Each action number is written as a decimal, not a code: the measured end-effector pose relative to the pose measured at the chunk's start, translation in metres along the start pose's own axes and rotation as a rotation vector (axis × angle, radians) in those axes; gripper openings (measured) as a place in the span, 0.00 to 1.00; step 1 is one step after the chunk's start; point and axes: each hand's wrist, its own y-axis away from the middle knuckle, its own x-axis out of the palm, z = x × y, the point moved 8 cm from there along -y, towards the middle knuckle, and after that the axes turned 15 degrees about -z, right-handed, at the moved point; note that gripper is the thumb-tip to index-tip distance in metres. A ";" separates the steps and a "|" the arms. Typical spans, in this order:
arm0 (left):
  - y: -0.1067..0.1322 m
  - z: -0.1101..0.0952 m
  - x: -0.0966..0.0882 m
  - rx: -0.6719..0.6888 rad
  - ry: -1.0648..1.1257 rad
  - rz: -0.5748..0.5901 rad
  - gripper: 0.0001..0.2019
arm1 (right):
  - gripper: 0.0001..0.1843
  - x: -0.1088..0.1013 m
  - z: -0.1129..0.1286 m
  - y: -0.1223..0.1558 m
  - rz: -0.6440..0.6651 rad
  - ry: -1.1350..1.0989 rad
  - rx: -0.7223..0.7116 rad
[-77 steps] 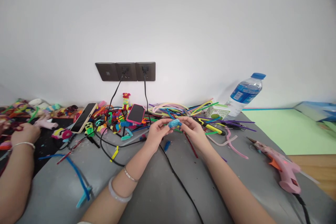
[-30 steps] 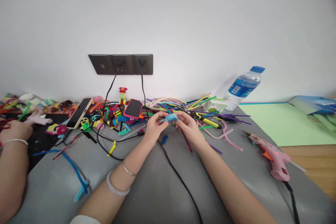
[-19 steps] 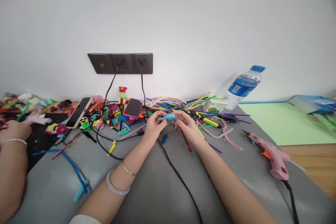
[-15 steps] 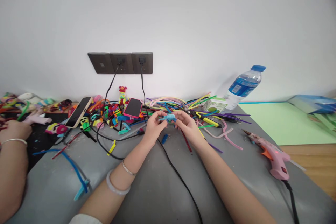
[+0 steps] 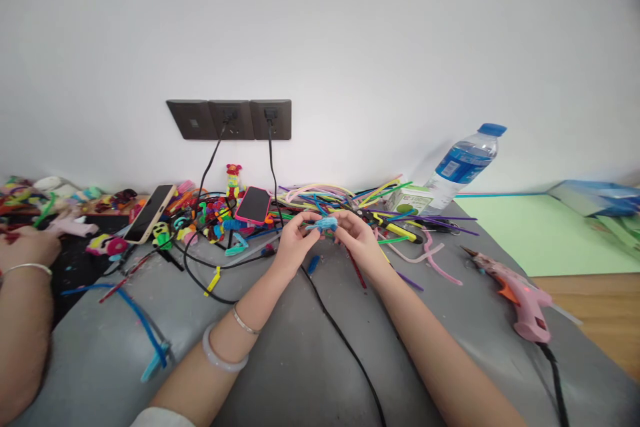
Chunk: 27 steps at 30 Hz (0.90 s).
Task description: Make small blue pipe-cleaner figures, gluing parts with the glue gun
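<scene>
Between my two hands is a small light-blue fuzzy piece that looks like bent pipe cleaner [image 5: 327,223]. My left hand [image 5: 296,239] pinches its left side with thumb and fingers. On its right side, my right hand [image 5: 356,235] is closed the same way. The fingers cover part of the piece, so its full shape is hidden. Just below my hands a short dark-blue piece [image 5: 314,264] lies on the grey table [image 5: 280,353]. Behind them spreads a pile of coloured pipe cleaners [image 5: 320,195].
A pink glue gun [image 5: 523,297] lies at right, near a tilted water bottle [image 5: 465,163]. Black-and-yellow pliers [image 5: 400,227] rest by the pile. Two phones, a red one [image 5: 253,205] and a pale-cased one [image 5: 150,213], lie left. Black cables cross the table. Another person's hand [image 5: 27,253] is far left.
The light-blue piece has shifted and turned very slightly to the right between my fingers. Both hands keep their grip in nearly the same place.
</scene>
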 end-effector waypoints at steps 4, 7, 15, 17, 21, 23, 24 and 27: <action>-0.001 0.001 -0.002 0.007 -0.003 -0.019 0.12 | 0.10 0.000 -0.001 0.000 0.002 0.002 -0.004; -0.001 0.001 -0.002 0.000 0.002 -0.026 0.12 | 0.10 0.000 0.000 0.000 0.001 0.007 -0.011; 0.000 -0.001 -0.001 0.010 0.007 -0.012 0.12 | 0.09 -0.001 -0.001 0.000 -0.007 0.018 -0.012; 0.000 -0.001 0.000 0.021 0.002 -0.004 0.12 | 0.09 0.000 -0.002 0.000 -0.003 0.019 -0.006; -0.001 0.001 0.000 0.010 -0.007 -0.001 0.11 | 0.10 0.000 -0.002 -0.001 -0.018 0.014 0.004; -0.001 0.002 0.000 -0.003 -0.002 -0.010 0.11 | 0.13 0.000 -0.001 -0.001 -0.026 0.015 0.004; -0.002 0.002 -0.001 -0.010 0.005 -0.018 0.11 | 0.14 0.000 -0.001 0.000 -0.025 0.018 0.005; -0.002 0.003 -0.003 -0.032 0.028 -0.040 0.11 | 0.16 0.000 0.000 0.000 -0.016 0.036 0.001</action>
